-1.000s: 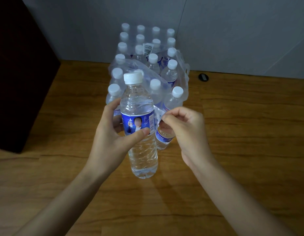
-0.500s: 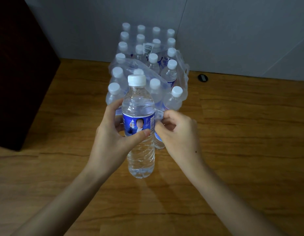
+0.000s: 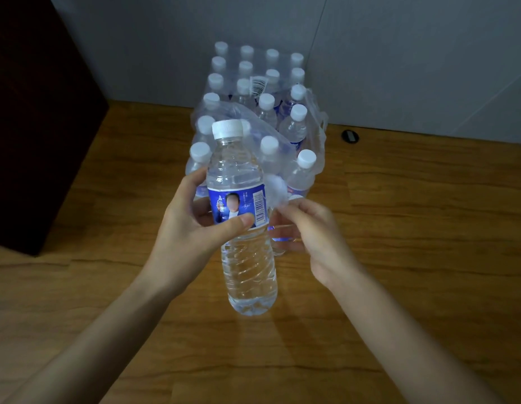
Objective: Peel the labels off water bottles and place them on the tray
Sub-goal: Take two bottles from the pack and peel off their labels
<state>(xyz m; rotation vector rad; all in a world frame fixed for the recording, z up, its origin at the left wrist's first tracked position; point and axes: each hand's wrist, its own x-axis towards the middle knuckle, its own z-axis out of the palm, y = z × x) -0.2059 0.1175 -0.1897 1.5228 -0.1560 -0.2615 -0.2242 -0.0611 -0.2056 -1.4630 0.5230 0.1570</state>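
Left hand (image 3: 189,228) grips the water bottle (image 3: 241,217) upright around its blue label (image 3: 239,207), right hand (image 3: 309,228) just beside it pinching the label's peeled edge.

Clear bottles, white caps and blue labels on brown wood.

The held bottle (image 3: 247,258) is clear with spiral ribbing, its cap (image 3: 227,129) white and its label (image 3: 239,207) deep blue with a white barcode panel and a pale loose end. The pack of bottles (image 3: 253,112) behind shows white caps, blue labels, glossy see-through wrap and a white barcode sticker (image 3: 258,85) with black bars. The wooden surface (image 3: 428,228) is warm brown with darker grain lines. The wall (image 3: 399,53) is plain grey; the cabinet (image 3: 34,126) is very dark brown.
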